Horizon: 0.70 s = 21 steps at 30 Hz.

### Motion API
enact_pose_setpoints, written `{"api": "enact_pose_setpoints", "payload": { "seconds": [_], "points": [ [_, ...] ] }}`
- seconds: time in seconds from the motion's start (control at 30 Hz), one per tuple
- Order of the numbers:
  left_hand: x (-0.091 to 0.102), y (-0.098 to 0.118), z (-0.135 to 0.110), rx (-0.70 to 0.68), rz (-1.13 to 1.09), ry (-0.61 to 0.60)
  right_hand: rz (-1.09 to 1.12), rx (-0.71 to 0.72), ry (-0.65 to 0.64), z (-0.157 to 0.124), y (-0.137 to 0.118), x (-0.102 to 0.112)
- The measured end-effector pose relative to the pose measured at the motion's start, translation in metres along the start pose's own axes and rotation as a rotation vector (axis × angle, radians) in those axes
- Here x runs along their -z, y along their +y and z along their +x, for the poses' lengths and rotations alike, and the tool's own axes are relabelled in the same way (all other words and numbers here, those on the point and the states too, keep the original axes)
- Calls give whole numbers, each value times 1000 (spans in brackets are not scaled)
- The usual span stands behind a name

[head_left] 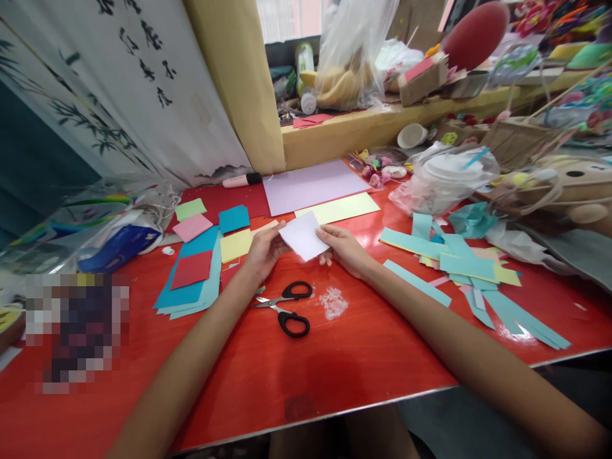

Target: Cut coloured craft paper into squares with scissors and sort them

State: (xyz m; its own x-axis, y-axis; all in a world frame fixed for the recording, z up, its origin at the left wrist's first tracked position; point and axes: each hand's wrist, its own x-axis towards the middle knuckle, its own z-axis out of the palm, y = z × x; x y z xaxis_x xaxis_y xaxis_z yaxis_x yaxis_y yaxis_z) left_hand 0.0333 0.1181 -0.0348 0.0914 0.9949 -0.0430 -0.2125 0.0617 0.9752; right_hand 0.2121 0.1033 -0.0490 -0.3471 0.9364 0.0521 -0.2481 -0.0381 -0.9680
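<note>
Between my two hands, above the red table, is a small white paper square (305,236). My left hand (266,250) grips its left edge and my right hand (345,248) pinches its right edge. Just below lie black-handled scissors (285,307), their blades slightly apart and pointing left. A little heap of whitish scraps (333,303) is beside the scissors. To the left of my left hand are paper squares: a yellow one (236,245), a blue one (234,218), a red one (191,269), a pink one (192,227) and a green one (190,209).
Cut light-blue paper strips (466,262) pile up at the right. Behind my hands lie a lilac sheet (315,186), a pale yellow strip (337,209) and a pink marker (241,180). A bagged cup (447,172) stands back right. Plastic packaging (119,245) sits left.
</note>
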Motion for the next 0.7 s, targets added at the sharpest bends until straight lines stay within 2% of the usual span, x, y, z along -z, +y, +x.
{"api": "enact_pose_setpoints", "payload": {
  "seconds": [0.33,0.7],
  "points": [
    [-15,-5,-11,-264,317,-7,-110,91,169,-1,7,-3],
    [-12,-8,-9,-216,448,-46,-161,118,226,-2,7,-3]
  ]
}}
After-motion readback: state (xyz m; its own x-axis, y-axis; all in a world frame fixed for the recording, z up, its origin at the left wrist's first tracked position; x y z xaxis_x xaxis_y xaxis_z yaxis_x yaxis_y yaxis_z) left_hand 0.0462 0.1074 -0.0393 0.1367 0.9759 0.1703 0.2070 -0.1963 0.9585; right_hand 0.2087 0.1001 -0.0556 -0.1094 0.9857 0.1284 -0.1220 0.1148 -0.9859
